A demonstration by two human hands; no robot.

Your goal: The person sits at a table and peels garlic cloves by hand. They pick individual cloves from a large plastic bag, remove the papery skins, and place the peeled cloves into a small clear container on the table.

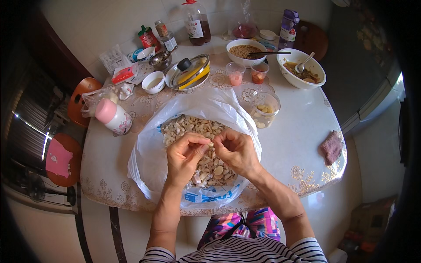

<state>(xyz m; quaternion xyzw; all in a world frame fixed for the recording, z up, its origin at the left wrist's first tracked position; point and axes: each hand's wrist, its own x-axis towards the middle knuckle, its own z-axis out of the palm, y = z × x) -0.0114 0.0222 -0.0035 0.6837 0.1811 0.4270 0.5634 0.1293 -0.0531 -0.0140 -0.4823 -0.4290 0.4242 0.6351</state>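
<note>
Between the fingertips of my left hand (186,157) is a small pale garlic clove (210,144). My right hand (237,152) meets it there with thumb and forefinger pinched together; whether these fingers also grip the clove is hard to tell. Below both hands a white plastic bag (148,144) lies spread open on the table, holding a heap of garlic cloves and loose skins (197,125). Right of the bag, a clear round plastic tub (267,110) contains several peeled, pale yellow pieces.
A pink-lidded flask (113,116) stands left of the bag. Behind are a lidded dish with corn (194,74), a small white bowl (153,82), two plastic cups (235,73), a noodle bowl (246,52) and a bowl with a spoon (301,69). A purple cloth (332,148) lies near the right edge.
</note>
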